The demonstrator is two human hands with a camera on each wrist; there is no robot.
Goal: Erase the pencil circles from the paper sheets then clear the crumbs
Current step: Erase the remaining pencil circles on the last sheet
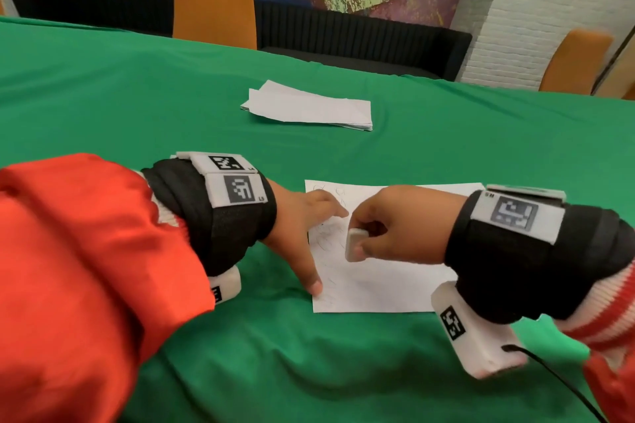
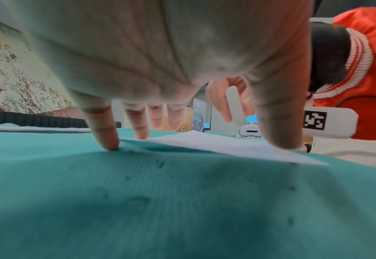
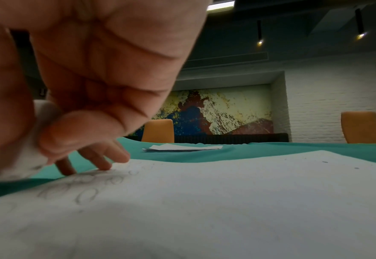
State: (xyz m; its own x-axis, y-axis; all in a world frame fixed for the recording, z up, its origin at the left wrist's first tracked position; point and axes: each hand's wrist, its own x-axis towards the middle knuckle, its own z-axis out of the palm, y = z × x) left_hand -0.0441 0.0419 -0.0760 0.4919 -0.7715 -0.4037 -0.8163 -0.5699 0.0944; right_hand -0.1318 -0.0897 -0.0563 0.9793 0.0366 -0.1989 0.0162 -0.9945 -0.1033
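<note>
Head view: right hand (image 1: 395, 223) pinches a white eraser (image 1: 355, 244) between thumb and curled fingers, over the left part of the paper sheet (image 1: 395, 282) near the table's (image 1: 137, 96) front edge. Left hand (image 1: 302, 227), fingers spread and straight, presses the sheet's left edge. Right wrist view alone resolves the pencil circles (image 3: 87, 191) beside the eraser. Left wrist view shows dark crumbs (image 2: 160, 164) on the cloth. A paper stack (image 1: 309, 106) lies well apart, mid-table.
</note>
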